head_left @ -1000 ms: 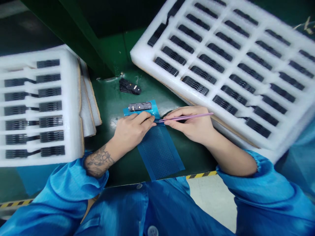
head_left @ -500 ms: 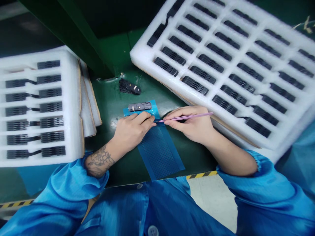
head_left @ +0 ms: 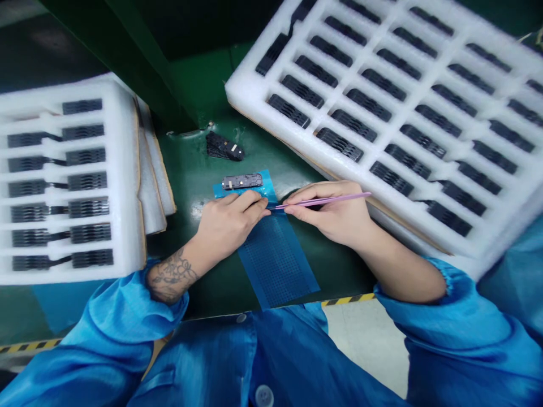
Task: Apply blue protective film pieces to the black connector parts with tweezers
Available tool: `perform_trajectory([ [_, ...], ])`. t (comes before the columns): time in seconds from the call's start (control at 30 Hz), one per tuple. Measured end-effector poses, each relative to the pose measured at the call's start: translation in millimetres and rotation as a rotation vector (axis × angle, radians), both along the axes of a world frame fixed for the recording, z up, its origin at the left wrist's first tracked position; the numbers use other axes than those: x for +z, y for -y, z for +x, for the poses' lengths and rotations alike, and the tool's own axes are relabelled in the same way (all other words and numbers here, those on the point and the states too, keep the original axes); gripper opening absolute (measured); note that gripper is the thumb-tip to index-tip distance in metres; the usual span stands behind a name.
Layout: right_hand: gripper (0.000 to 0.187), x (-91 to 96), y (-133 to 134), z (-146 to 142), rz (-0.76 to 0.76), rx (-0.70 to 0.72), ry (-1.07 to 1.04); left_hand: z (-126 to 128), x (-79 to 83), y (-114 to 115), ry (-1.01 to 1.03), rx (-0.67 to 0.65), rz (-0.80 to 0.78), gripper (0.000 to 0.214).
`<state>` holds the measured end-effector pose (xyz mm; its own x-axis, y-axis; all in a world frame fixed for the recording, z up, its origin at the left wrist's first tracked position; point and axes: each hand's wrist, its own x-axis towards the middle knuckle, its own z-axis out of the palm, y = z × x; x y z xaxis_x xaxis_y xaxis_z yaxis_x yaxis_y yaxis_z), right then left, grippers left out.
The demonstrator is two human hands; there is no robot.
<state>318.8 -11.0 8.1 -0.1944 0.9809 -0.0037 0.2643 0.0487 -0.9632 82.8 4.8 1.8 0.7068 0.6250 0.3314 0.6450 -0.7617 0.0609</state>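
A blue sheet (head_left: 275,260) dotted with tiny dark pieces lies on the green bench in front of me. My left hand (head_left: 229,221) rests curled on the sheet's upper end, fingertips pressed down on it. My right hand (head_left: 335,217) pinches pink tweezers (head_left: 324,200), whose tips meet my left fingertips at the sheet. A small dark flat part (head_left: 241,181) lies on the sheet's far end, just beyond my left hand.
A white foam tray (head_left: 63,181) with slots of black parts sits at the left, over stacked trays. A larger slotted foam tray (head_left: 403,113) fills the right. A loose black part (head_left: 224,148) lies by a green post. Yellow-black tape (head_left: 348,299) marks the bench edge.
Nothing has visibly changed apart from a slight shift of the camera; both hands and the tweezers stay where they were.
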Motion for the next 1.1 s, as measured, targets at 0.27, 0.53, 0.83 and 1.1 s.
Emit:
perform_trajectory([
  [0.27,0.005,0.3,0,0,-0.003,-0.005,0.003,0,0.1,-1,0.017,-0.006,0.0,0.019],
  [0.53,0.005,0.6,1,-1,0.009,-0.02,0.004,1,0.6,0,0.009,-0.003,0.0,0.019],
  [0.83,0.008,-0.6,2,-1,-0.008,-0.052,0.023,1,0.7,2,-0.002,-0.007,-0.006,0.02],
  [1.1,0.017,3.2,2,-12,-0.08,-0.194,-0.05,-13,11.9,-2,0.126,0.043,-0.001,0.018],
])
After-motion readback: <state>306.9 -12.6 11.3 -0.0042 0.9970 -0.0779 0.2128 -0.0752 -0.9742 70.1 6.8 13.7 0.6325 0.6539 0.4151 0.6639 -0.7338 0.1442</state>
